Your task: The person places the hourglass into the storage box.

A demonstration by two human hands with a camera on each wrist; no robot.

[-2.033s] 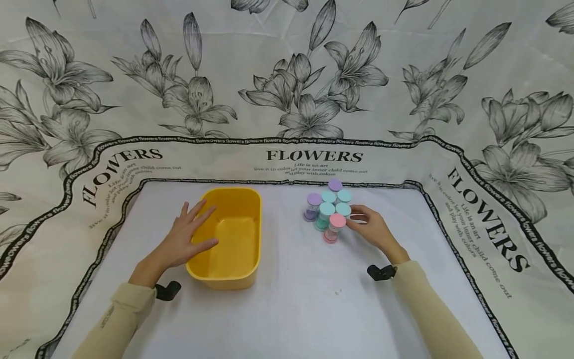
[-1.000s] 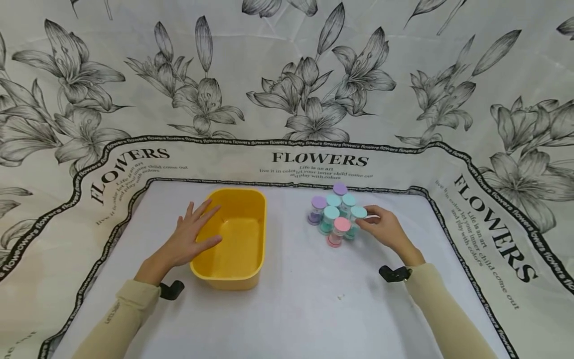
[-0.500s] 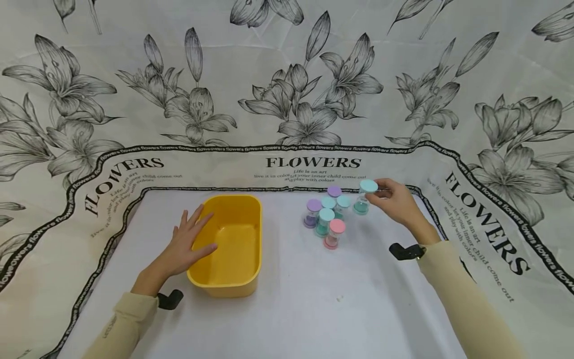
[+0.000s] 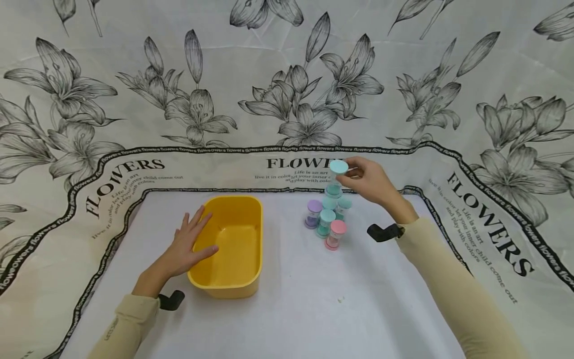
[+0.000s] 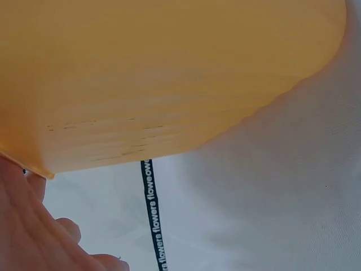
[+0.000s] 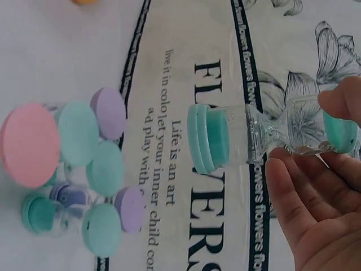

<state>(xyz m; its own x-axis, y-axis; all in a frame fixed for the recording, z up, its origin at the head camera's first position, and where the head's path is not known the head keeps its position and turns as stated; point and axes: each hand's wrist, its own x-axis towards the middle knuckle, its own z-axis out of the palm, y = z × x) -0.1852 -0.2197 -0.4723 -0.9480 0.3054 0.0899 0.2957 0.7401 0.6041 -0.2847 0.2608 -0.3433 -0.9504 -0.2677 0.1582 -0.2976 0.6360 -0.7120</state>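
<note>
My right hand (image 4: 374, 183) pinches a teal-capped sand timer (image 4: 338, 167) by its upper end, thumb on one side and fingers on the other. In the right wrist view this sand timer (image 6: 240, 134) shows clear glass with teal sand in the lower bulb. It hangs above the back of a group of standing timers: a pink one (image 4: 337, 227), a purple one (image 4: 314, 212) and several teal ones (image 4: 326, 222). A second purple timer (image 6: 108, 113) shows in the right wrist view. My left hand (image 4: 184, 248) rests with spread fingers over the left rim of a yellow plastic bin (image 4: 227, 287).
The white tabletop (image 4: 296, 319) has small pale specks (image 4: 341, 299) near the front. A floral cloth (image 4: 215, 169) with a black lettered border frames the table and rises behind it. The yellow bin stands left of the timers.
My right hand took the teal timer from the group's right side, lifted it to the right, then carried it left and farther back over the group. My left hand stayed at the bin.
</note>
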